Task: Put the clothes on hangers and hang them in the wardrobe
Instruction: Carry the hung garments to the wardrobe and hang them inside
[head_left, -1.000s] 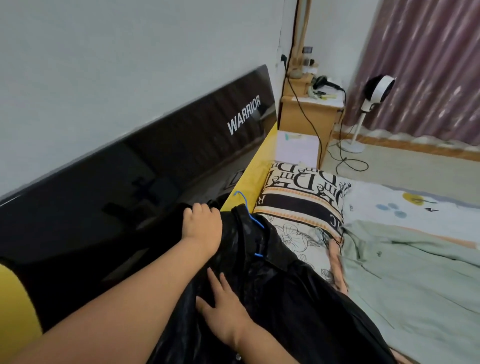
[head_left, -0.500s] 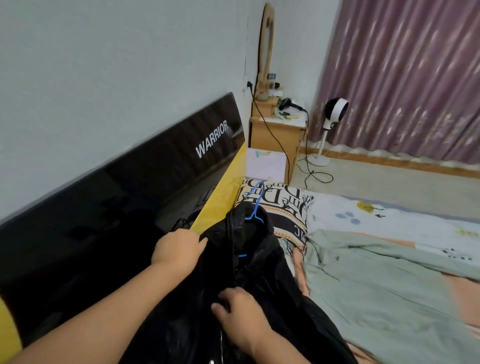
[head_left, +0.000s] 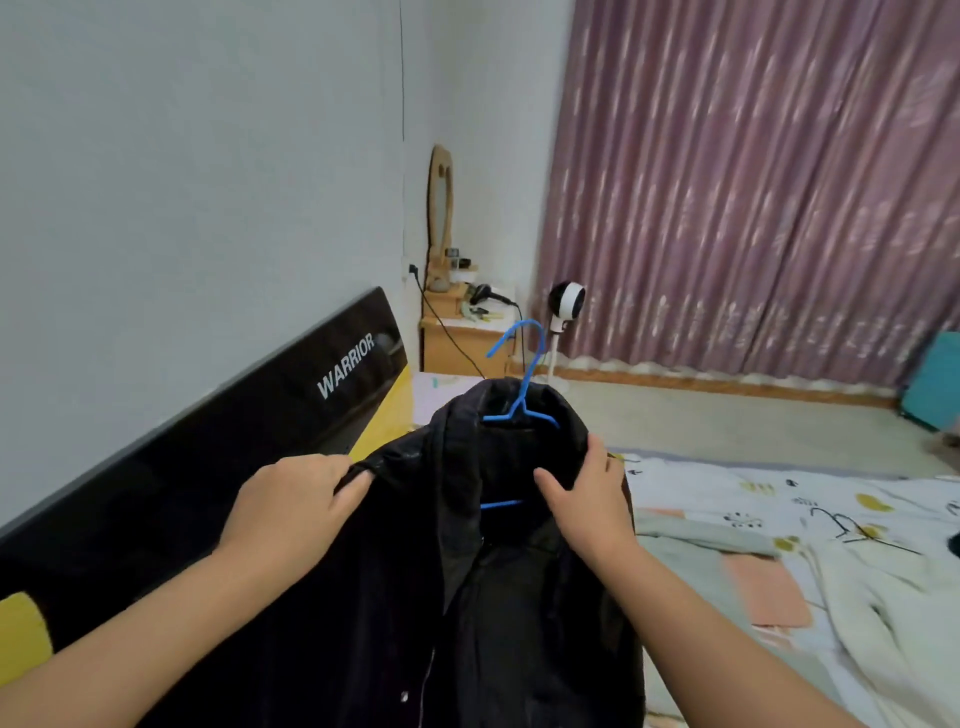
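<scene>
With the left hand (head_left: 291, 506) gripping one shoulder and the right hand (head_left: 587, 499) pinching the collar of the black jacket (head_left: 467, 597), held up at lower centre, I'd square both shoulders on the blue hanger (head_left: 519, 384) before lifting away.

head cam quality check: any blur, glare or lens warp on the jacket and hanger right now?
Head view: soft, even room light with no hard shadows; the glossy black headboard mirrors the pale wall. Wide-angle warp bends the purple curtain folds. The shiny black jacket reads nearly featureless; the blue wire hanger stays crisp. The left hand and right hand are slightly soft.
</scene>
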